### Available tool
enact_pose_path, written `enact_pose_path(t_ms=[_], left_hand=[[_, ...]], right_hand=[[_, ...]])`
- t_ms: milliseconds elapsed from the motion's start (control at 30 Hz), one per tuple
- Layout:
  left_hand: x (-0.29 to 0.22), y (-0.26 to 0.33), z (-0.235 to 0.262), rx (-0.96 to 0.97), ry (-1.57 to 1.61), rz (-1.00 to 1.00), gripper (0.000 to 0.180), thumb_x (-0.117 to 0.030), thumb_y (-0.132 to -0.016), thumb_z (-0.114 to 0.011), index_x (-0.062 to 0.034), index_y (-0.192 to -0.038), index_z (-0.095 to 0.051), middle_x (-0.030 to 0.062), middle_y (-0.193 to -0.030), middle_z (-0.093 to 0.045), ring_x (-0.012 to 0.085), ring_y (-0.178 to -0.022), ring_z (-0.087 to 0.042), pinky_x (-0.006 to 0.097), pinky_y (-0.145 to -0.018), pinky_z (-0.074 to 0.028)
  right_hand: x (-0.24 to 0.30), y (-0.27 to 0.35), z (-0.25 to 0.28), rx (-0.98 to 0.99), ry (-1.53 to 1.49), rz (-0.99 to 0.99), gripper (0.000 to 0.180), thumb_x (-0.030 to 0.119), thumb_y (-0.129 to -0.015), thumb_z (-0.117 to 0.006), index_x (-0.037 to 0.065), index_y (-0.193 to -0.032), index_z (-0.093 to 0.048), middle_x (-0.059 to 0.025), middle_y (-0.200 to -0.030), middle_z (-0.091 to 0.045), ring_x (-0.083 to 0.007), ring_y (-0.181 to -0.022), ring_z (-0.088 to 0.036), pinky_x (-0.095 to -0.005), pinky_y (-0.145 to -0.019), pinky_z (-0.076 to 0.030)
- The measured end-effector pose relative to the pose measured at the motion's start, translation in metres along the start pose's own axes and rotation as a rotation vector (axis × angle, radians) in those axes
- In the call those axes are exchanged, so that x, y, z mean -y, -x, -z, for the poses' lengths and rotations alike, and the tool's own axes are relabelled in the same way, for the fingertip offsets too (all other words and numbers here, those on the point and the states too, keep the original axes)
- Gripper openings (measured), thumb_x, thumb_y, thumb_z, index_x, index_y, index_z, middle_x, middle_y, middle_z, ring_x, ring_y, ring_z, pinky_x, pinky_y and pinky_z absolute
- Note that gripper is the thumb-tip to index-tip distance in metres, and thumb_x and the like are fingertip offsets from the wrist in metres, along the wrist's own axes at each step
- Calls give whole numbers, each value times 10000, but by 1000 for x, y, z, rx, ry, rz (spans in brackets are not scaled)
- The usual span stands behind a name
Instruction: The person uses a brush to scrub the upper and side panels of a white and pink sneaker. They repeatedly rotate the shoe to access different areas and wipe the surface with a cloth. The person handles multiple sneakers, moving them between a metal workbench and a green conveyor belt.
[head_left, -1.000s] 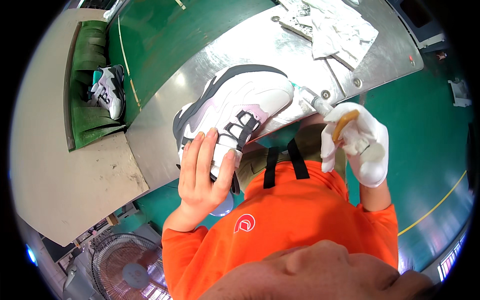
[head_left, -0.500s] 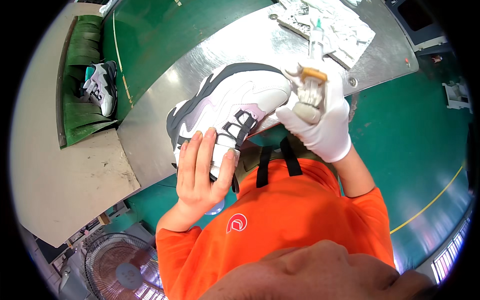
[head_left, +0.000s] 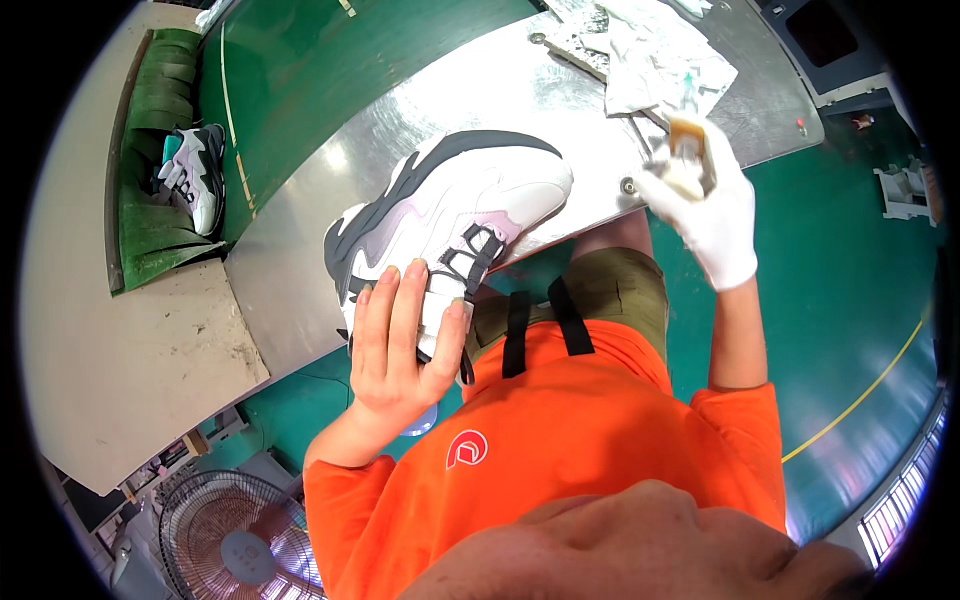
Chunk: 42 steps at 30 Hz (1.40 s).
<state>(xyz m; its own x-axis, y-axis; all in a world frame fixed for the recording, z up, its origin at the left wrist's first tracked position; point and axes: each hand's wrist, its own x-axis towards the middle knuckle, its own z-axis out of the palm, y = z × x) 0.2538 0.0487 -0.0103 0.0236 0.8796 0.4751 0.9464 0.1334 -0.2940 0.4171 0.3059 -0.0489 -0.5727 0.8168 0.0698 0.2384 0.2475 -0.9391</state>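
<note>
A white sneaker [head_left: 500, 180] with a black sole and pale purple panels lies on its side on the metal table [head_left: 285, 265], toe to the right. My bare left hand [head_left: 395, 350] grips it near the laces and ankle opening, fingers laid over the upper and thumb by the tongue. Off to the right, my white-gloved right hand [head_left: 722, 225] is closed around a syringe [head_left: 687, 135] with an orange-brown flange. Motion blurs the syringe, and its green tip shows faintly against white cloths [head_left: 650, 50]. Syringe and shoe are apart.
A matching sneaker [head_left: 205, 185] sits on a green slatted strip [head_left: 160, 110] at the left, beside a beige tabletop [head_left: 140, 370]. A standing fan [head_left: 245, 555] is at the lower left. Behind the cloths' side stands a dark grey machine [head_left: 820, 40].
My right hand has moved right and away from the shoe's toe with the syringe, toward the cloths. The left hand and the sneaker stay almost the same, shifted slightly left in the picture.
</note>
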Motion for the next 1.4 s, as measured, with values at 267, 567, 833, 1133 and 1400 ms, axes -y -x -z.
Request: enact_pose_path(t_ms=[267, 567, 833, 1133, 1400], left_hand=[[-5, 4, 1, 6, 22, 12, 402, -74, -836, -672, -127, -1202, -514, 204, -1148, -630, 370, -1021, -620, 423, -847, -531], [-5, 6, -1, 6, -13, 7, 412, -192, -840, -692, -159, -1203, -501, 162, -1131, -655, 341, -1013, -631, 419, -844, -524], [-3, 6, 0, 12, 1, 24, 402, -168, -833, -694, -159, -1188, -504, 163, -1125, -658, 336, -1015, -632, 419, -849, -523], [25, -30, 18, 132, 259, 82, 385, -26, -726, -690, -92, -1092, -589, 194, -1139, -632, 357, -974, -628, 398, -805, -539], [79, -83, 13, 409, 695, 284, 623, -29, -614, -842, -27, -1148, -521, 181, -1186, -613, 309, -1051, -615, 368, -905, -475]], right_hand=[[23, 57, 11, 411, -1010, -139, 662, 16, -533, -547, -130, -1176, -481, -173, -828, -610, -224, -765, -655, -262, -678, -520], [23, 56, 2, 483, -1040, -139, 648, -26, -546, -558, -115, -1184, -489, -155, -842, -592, -225, -793, -645, -272, -699, -522], [29, 57, 0, 500, -899, -98, 642, -88, -527, -605, -98, -1164, -526, -120, -841, -591, -178, -755, -619, -270, -701, -512], [30, 51, 5, 536, -745, -49, 634, -58, -518, -683, -67, -1141, -563, -76, -830, -603, -145, -740, -615, -266, -703, -514], [-4, 31, -12, 558, -757, 107, 633, 29, -566, -797, -57, -1148, -564, -80, -883, -619, -144, -750, -625, -277, -716, -534]])
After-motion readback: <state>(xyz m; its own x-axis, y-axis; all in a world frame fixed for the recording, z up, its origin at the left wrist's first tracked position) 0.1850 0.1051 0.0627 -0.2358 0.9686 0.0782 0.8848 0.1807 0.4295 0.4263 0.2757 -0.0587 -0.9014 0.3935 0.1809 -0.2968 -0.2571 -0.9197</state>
